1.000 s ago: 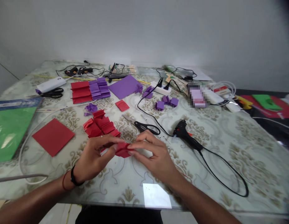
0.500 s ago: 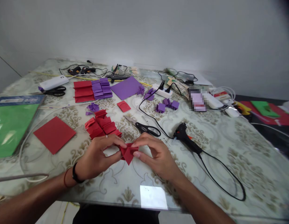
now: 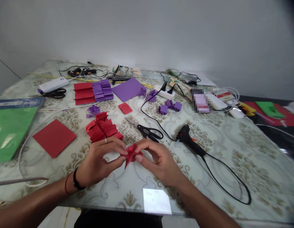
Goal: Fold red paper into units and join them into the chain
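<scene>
My grip pinches the fold [image 3: 131, 154] from both sides, left hand [image 3: 99, 163] and right hand [image 3: 160, 161], over the worktop [image 3: 208, 177]; I'd press creases sharp, edges matched.

Soft even daylight, glare on the tabletop [image 3: 157, 200], blurred warped edges.

Hands: two, left hand [image 3: 97, 164] and right hand [image 3: 158, 161], both pinching one red folded piece [image 3: 131, 153].
Black-handled scissors [image 3: 149, 132]: two clear, second pair [image 3: 53, 93] at far left.
Glue gun [image 3: 190, 141]: one near; more at far edge, number not clear.
Flat red square [image 3: 54, 137]: one.
Large purple sheet [image 3: 128, 88]: one.
White power strip [image 3: 164, 92]: one.
Green sheet [image 3: 9, 129]: two, other one [image 3: 269, 108] at far right.
Heap of red folded pieces [image 3: 103, 128]: one, number inside not countable.
</scene>
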### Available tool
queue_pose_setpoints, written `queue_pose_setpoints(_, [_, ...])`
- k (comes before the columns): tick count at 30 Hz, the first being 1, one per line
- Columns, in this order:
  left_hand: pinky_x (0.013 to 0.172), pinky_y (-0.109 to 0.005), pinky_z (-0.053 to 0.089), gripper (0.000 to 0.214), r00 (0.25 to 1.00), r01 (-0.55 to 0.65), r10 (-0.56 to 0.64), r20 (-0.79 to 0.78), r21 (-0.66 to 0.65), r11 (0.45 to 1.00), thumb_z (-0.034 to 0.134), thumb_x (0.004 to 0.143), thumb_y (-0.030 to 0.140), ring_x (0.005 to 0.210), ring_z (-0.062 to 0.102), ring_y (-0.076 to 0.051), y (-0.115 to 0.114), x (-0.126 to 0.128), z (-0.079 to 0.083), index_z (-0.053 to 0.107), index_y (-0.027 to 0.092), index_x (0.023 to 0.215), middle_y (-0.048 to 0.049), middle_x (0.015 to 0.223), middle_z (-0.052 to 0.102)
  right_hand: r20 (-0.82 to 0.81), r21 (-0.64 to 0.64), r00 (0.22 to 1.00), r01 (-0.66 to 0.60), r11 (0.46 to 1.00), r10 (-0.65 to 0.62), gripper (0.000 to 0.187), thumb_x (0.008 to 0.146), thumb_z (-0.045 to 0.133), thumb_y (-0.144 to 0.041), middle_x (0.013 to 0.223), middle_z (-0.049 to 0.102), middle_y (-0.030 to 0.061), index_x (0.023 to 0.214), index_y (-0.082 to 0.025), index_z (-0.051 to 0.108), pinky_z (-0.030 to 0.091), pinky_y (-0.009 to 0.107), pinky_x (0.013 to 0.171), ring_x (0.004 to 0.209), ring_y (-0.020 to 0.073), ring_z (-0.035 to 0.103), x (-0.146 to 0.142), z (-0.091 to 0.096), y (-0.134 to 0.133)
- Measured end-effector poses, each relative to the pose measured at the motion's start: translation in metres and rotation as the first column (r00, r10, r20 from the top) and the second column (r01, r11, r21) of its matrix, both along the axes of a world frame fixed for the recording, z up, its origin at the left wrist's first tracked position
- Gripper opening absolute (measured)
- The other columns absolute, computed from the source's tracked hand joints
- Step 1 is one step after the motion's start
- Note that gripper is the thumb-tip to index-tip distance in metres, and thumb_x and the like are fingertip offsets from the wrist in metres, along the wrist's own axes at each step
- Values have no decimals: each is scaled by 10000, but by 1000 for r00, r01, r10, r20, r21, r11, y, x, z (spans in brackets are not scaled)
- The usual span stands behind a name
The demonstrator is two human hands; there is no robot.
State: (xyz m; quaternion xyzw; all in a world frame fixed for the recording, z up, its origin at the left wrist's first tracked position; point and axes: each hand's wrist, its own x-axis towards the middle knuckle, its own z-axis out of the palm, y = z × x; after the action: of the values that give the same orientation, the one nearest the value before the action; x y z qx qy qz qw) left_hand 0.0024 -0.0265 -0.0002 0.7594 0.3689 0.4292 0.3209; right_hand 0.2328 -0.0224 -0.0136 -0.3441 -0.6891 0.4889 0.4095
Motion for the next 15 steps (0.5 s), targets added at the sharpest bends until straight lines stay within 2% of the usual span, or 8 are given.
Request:
queue_pose_setpoints(6, [815, -235, 592, 137, 1000, -13, 12, -22, -22, 1000, 722, 877, 95, 853, 754, -143, -1, 1, 0, 675, 203, 808, -19, 946, 772, -49, -20, 997, 58, 998, -59, 142, 959, 742, -333, 907, 749, 40, 873, -226, 703, 550, 344, 820, 877, 199, 711, -4, -2, -1])
queue_pose_setpoints(9, [810, -221, 580, 115, 1000, -6, 4, -31, -62, 998, 710, 892, 112, 856, 755, -138, -1, 0, -1, 665, 203, 837, -12, 932, 776, -64, -52, 995, 66, 996, -70, 130, 947, 750, -306, 921, 761, 43, 858, -222, 708, 558, 340, 825, 891, 198, 724, -4, -4, -2])
queue_pose_setpoints(13, [737, -204, 568, 76, 998, -34, 29, -64, -88, 995, 695, 906, 134, 784, 741, -129, -2, 0, -5, 680, 206, 927, 4, 860, 767, -39, -102, 991, 124, 987, -128, 75, 923, 767, -278, 890, 757, 22, 924, -228, 711, 562, 308, 787, 839, 176, 721, -5, -7, -3])
queue_pose_setpoints(15, [702, -200, 557, 72, 995, -66, 60, -80, -76, 995, 683, 910, 136, 751, 725, -123, -2, 1, -6, 677, 207, 920, 12, 837, 756, -45, -143, 987, 144, 979, -152, 129, 912, 778, -276, 875, 758, 9, 1005, -237, 697, 567, 301, 786, 821, 168, 726, -7, -9, -3])
